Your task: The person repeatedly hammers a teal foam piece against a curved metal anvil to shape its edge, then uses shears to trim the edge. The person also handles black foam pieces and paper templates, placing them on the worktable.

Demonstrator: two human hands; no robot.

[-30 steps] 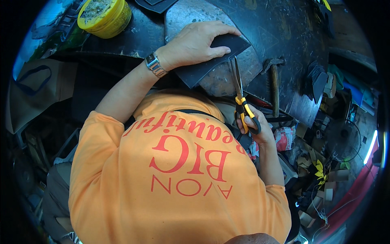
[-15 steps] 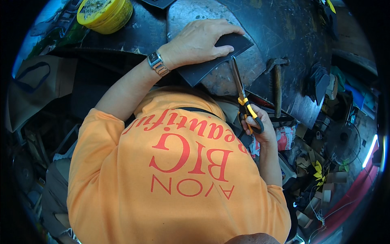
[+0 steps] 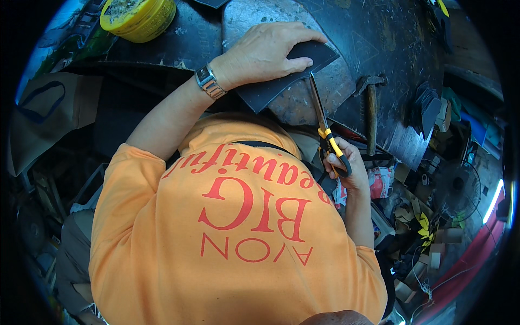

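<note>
One scissors, one hammer, one yellow tub

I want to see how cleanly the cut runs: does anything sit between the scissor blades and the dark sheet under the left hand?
Nothing visible does. The scissors in the right hand reach straight to the dark sheet, which the left hand presses flat.

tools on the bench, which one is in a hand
The scissors with yellow handles, gripped by the right hand. The hammer lies untouched beside them.

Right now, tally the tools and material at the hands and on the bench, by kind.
Scissors, yellow-and-black handles, in right hand: 1
Dark sheet under left hand: 1
Hammer: 1
Yellow tub: 1
Total: 4
</note>
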